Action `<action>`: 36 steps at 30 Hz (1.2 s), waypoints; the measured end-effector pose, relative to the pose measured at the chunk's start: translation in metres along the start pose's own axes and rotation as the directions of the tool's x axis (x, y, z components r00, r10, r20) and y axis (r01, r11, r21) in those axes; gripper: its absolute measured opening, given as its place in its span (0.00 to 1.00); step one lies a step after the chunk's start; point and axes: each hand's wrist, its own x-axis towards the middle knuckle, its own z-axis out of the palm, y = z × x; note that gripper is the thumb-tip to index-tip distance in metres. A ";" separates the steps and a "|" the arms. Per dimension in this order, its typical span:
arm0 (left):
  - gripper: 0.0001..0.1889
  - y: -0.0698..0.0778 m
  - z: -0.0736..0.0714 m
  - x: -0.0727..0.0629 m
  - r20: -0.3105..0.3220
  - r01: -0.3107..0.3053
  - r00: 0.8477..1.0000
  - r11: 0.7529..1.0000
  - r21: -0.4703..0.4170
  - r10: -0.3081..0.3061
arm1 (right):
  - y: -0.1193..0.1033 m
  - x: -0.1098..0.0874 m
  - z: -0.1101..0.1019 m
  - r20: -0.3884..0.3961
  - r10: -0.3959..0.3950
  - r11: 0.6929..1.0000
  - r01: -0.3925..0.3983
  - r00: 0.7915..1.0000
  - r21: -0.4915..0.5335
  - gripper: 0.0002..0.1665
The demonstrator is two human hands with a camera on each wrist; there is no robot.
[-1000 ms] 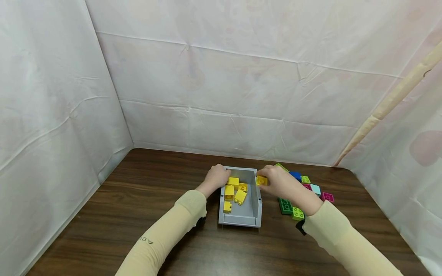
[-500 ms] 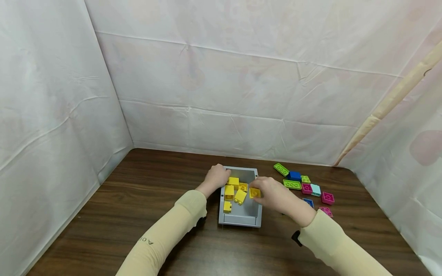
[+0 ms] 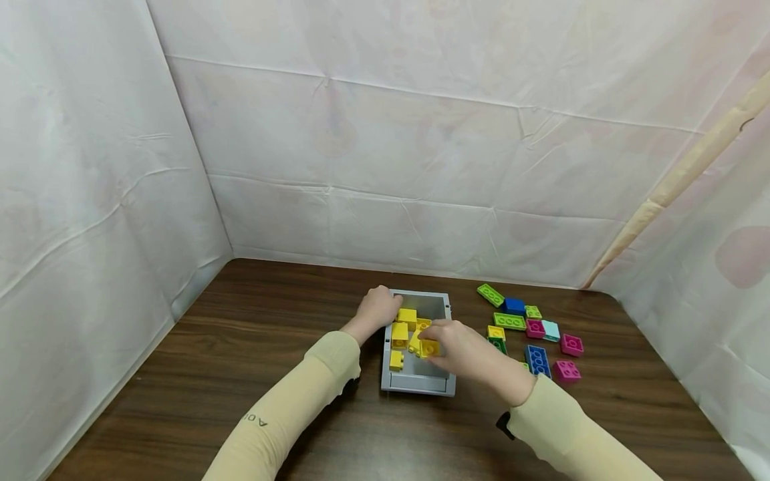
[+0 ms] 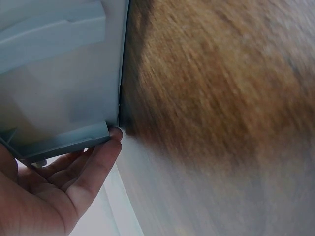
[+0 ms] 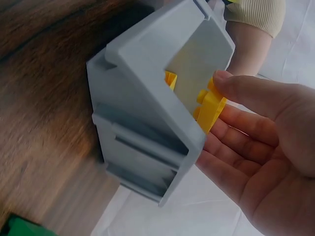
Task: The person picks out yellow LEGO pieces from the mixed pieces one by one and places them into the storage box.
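A grey open-topped box point(image 3: 418, 383) stands on the table with several yellow bricks point(image 3: 400, 334) inside, mostly along its left side. My left hand point(image 3: 375, 310) holds the box's left wall; in the left wrist view its fingers point(image 4: 96, 172) reach along the box's outer side point(image 4: 64, 96). Over the box, my right hand point(image 3: 468, 352) pinches a yellow brick point(image 3: 430, 349) between thumb and fingers. That brick point(image 5: 211, 109) shows its studs in the right wrist view, just above the box rim point(image 5: 162, 98). The right hand partly covers the bricks beneath it in the head view.
To the right of the box lie loose bricks: lime point(image 3: 509, 321), dark blue point(image 3: 514, 306), blue point(image 3: 538, 361), magenta point(image 3: 571, 345), pale blue point(image 3: 550, 331), and a yellow one point(image 3: 496, 333) by a green one point(image 3: 498, 345). White sheeting point(image 3: 361, 167) surrounds the brown table point(image 3: 271, 314).
My right hand has carried the yellow brick leftward, from the box's right wall to above the bricks inside. Bricks at the right have come into view. The left hand has stayed put.
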 end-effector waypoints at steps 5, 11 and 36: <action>0.27 -0.001 0.000 0.001 0.002 -0.005 1.000 1.000 0.004 0.005 | -0.004 0.003 0.005 0.008 0.006 1.000 -0.006 1.000 -0.008 0.20; 0.28 -0.001 0.001 0.001 0.006 -0.011 1.000 1.000 -0.007 0.011 | -0.005 0.007 0.015 0.028 -0.001 1.000 0.002 1.000 -0.030 0.21; 0.28 0.000 0.000 -0.001 -0.009 0.001 1.000 1.000 0.005 -0.001 | -0.001 0.026 0.034 0.119 0.005 0.997 0.004 0.993 -0.082 0.18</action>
